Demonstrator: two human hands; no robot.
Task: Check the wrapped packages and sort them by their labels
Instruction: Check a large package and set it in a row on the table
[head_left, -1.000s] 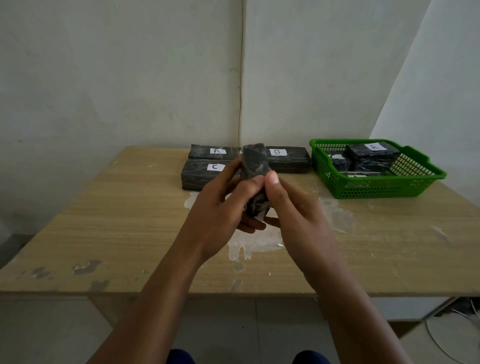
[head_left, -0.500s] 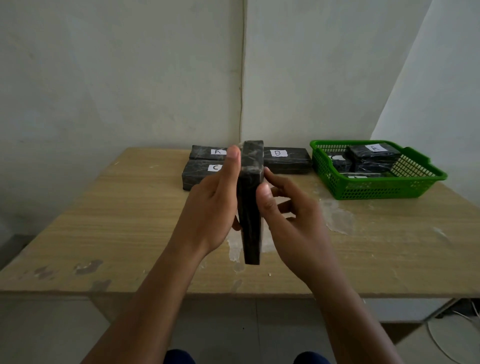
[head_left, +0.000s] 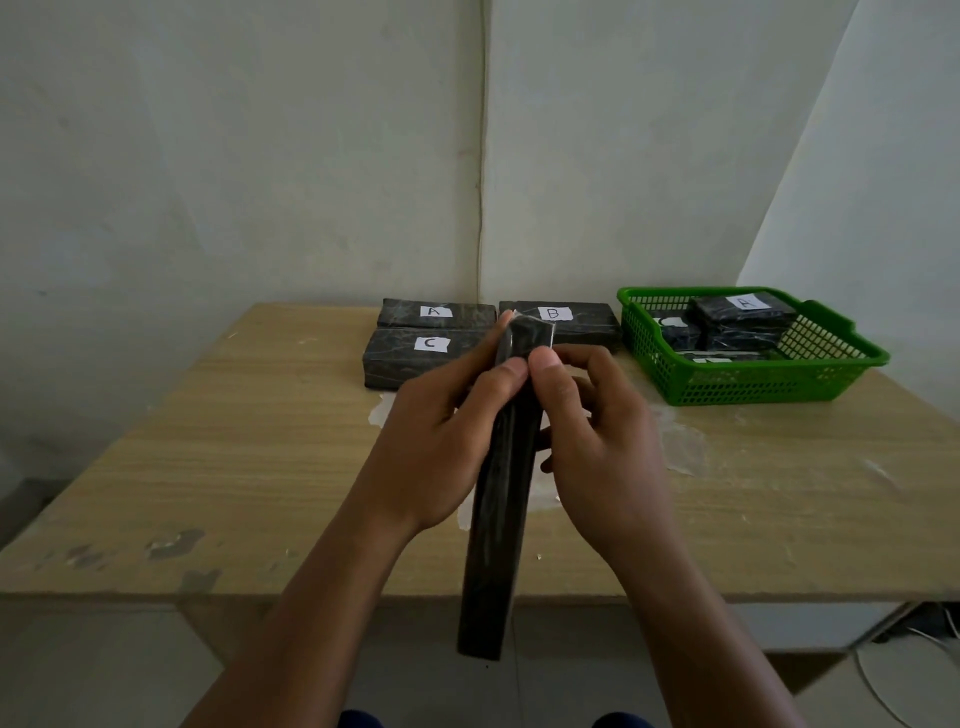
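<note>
I hold a long black wrapped package (head_left: 498, 519) edge-up above the table's front, its near end tipped toward me. My left hand (head_left: 441, 441) grips its left side and my right hand (head_left: 597, 441) grips its right side, both thumbs pressed on the top edge. Its label is hidden. At the back of the table lie three black packages with white labels: A (head_left: 436, 313), B (head_left: 563, 318) and C (head_left: 415, 351). A green basket (head_left: 753, 384) at the right holds several more black packages, the top one labelled A (head_left: 743, 312).
The wooden table (head_left: 234, 467) has worn white patches near its middle and scuffs at the front left edge. White walls meet in a corner behind it. Cables (head_left: 909, 654) lie on the floor at the lower right.
The package has swung from near upright to lying lengthwise toward me, its near end now past the table's front edge. Both hands stayed on it and shifted their thumbs onto its top edge.
</note>
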